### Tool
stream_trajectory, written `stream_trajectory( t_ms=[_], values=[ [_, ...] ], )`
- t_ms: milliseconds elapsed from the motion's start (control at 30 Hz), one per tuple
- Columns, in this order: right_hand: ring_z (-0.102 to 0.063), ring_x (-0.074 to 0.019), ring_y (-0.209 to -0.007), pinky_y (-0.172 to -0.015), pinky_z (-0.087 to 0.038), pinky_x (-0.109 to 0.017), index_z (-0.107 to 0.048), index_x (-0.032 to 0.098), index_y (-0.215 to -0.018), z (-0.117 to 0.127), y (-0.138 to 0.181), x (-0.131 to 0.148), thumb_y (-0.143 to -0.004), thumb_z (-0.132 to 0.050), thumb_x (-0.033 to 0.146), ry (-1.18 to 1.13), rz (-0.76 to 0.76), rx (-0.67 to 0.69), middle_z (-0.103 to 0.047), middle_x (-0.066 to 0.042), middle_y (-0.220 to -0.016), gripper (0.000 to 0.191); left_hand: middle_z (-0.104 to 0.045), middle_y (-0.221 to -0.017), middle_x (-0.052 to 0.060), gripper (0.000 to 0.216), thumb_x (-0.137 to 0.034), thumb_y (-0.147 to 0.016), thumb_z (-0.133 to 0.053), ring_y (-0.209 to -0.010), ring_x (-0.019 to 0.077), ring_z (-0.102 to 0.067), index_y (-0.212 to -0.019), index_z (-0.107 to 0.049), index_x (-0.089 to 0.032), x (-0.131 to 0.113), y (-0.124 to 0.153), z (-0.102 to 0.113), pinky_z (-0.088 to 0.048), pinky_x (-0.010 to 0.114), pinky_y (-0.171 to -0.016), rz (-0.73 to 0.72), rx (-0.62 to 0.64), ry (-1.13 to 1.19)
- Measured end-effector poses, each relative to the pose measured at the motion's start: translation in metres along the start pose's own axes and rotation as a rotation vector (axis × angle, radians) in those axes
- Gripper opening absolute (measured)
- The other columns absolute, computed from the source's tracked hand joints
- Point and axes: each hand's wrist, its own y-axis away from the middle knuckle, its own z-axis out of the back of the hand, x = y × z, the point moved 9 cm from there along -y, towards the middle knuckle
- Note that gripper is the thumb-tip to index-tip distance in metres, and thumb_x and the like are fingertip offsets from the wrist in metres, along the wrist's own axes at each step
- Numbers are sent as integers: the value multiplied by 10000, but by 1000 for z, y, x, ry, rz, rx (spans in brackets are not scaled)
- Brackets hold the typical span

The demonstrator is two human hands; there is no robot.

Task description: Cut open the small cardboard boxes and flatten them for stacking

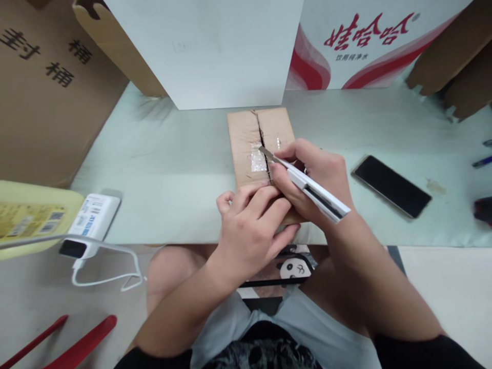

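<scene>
A small cardboard box lies at the middle of the table, with a dark split seam along its top and a piece of clear shiny tape beside the seam. My left hand grips the box's near end, its bent fingers laid over the top and the thumb at the near side. In my right hand is a white utility knife, closed in a pen-like hold. The knife's metal blade points left over the seam and tape; whether it touches them I cannot tell.
A tall white box and a red-and-white printed carton stand behind. A large brown carton fills the left. A black phone lies to the right. At the left edge are a white power bank with cable and a yellow container.
</scene>
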Motion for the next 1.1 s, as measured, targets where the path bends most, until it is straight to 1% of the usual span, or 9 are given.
stream_trajectory(
  t_ms=[200, 400, 567, 667, 867, 1000, 1100],
  values=[
    [-581, -121, -618, -625, -425, -265, -704, 218, -879, 2, 2, 3, -851, -629, 320, 24, 29, 3, -711, 8, -732, 130, -758, -1107, 81, 85, -293, -941, -681, -1111, 297, -611, -986, -702, -225, 0, 0, 0, -415, 471, -877, 1, -5, 21],
    [-583, -109, -612, -616, -430, -250, -715, 195, -842, 4, 3, 7, -837, -638, 269, 13, 73, -14, -703, 11, -708, 107, -754, -1113, 72, 60, -291, -929, -695, -1076, 290, -604, -965, -715, -248, 1, 0, 0, -410, 462, -876, 15, -7, 14],
    [-552, -115, -579, -608, -447, -262, -685, 220, -807, 5, 5, 10, -819, -612, 254, -12, 90, -15, -670, 21, -667, 82, -747, -1110, 74, 74, -302, -928, -697, -1073, 292, -594, -978, -731, -259, 1, 1, 0, -408, 462, -865, 12, -19, 5],
    [-539, -116, -561, -603, -463, -267, -670, 231, -778, 8, 6, 12, -816, -596, 236, -26, 99, -37, -654, 27, -642, 84, -749, -1123, 74, 81, -318, -945, -685, -1094, 291, -593, -984, -732, -265, 0, 2, 0, -407, 464, -868, 1, -20, -4],
    [-491, -83, -514, -556, -439, -231, -652, 209, -732, 13, 8, 19, -787, -598, 177, -87, 172, -75, -628, 45, -608, 83, -750, -1143, 64, 75, -318, -961, -682, -1115, 281, -594, -978, -747, -285, 0, 2, 2, -413, 458, -876, -8, -25, 18],
    [-486, -91, -502, -542, -438, -245, -631, 224, -722, 13, 8, 17, -780, -584, 203, -97, 153, -62, -616, 46, -603, 77, -747, -1167, 63, 71, -319, -958, -691, -1136, 283, -597, -976, -755, -295, 0, 2, 2, -421, 463, -884, -22, -40, 22],
    [-470, -86, -493, -521, -415, -242, -593, 219, -690, 14, 9, 17, -761, -571, 199, -114, 146, -62, -577, 47, -574, 77, -749, -1178, 73, 109, -345, -970, -679, -1154, 286, -604, -1034, -744, -285, 1, 2, 1, -436, 471, -895, -13, -42, 20]
  ],
)
